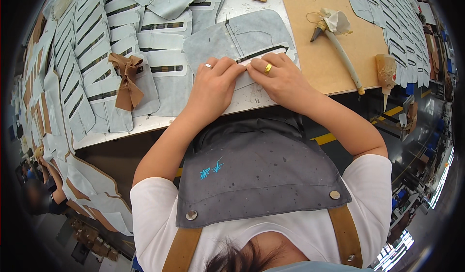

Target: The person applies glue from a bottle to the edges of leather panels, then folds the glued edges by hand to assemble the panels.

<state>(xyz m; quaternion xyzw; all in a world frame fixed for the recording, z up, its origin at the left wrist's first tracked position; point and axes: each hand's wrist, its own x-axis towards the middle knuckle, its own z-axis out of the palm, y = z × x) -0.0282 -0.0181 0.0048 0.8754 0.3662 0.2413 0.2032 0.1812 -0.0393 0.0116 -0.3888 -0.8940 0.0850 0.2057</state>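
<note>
A light grey leather-like panel [208, 39] lies on the white table, with a dark zipper slot framed by white tape near its close edge. My left hand [215, 81], a ring on one finger, has thumb and fingertips pinched on that taped edge. Right beside it, fingers bent and tips almost meeting the left ones, my right hand [281, 78] grips the same edge. What lies under the fingertips is hidden. To the right, a hammer [344, 56] with a pale handle rests on a brown board [310, 59], a crumpled white cloth by its head.
Overlapping rows of similar zippered panels [164, 56] cover the left; more panels [395, 44] lie far right. A knotted brown cloth [127, 81] sits on the left rows. A glue bottle [386, 73] points nozzle-down at the right edge. Another person [58, 189] is at lower left.
</note>
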